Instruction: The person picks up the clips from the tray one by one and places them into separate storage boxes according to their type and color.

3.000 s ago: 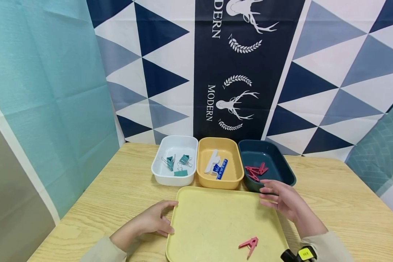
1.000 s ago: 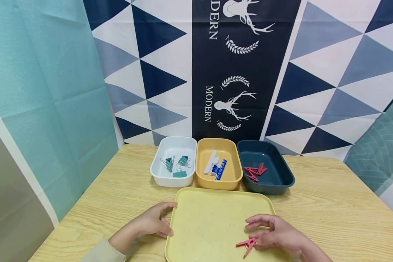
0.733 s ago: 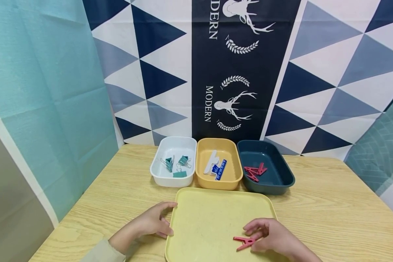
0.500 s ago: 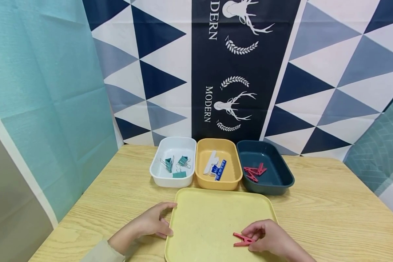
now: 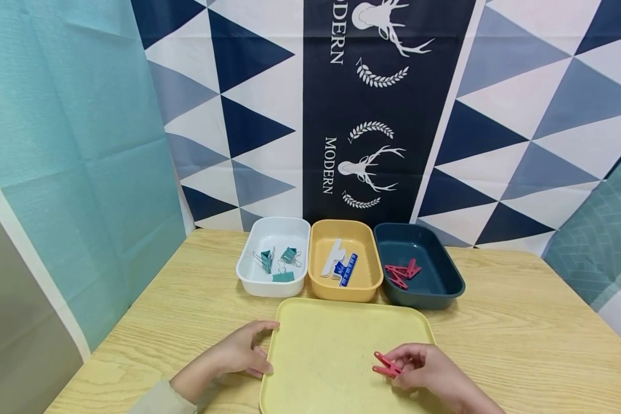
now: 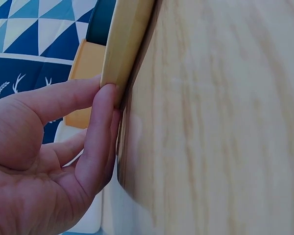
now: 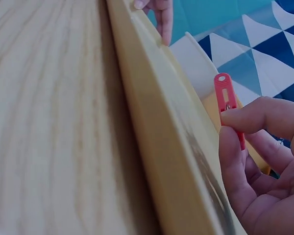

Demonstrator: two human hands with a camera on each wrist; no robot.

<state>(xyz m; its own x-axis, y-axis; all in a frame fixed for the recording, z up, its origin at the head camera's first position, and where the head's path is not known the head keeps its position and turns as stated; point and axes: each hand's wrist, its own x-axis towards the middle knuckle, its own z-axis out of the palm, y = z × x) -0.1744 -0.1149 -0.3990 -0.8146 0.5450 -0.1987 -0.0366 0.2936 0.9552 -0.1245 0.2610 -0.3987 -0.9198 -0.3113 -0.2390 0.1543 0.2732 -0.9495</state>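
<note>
My right hand (image 5: 429,371) pinches a red plastic clothespin (image 5: 388,366) between thumb and fingers, above the right part of the yellow tray (image 5: 331,345). The right wrist view has the clothespin (image 7: 225,95) upright in the grip, its metal spring showing. At the tray's left edge, my left hand (image 5: 243,348) rests its index finger and thumb on the rim, spaced apart; the left wrist view has the fingertips (image 6: 105,90) touching the tray's side. More red clothespins (image 5: 402,271) lie in the dark teal bin (image 5: 440,253) behind the tray.
Left of the teal bin stand a yellow-orange bin (image 5: 352,230) with a white and a blue clip (image 5: 348,270), and a white bin (image 5: 271,227) with several green binder clips (image 5: 283,276). A patterned cloth (image 5: 264,98) hangs behind the wooden table (image 5: 196,270).
My right hand came back from near the teal bin, took hold of the clothespin lying on the tray and lifted it, turning it. The left hand stayed at the tray's edge.
</note>
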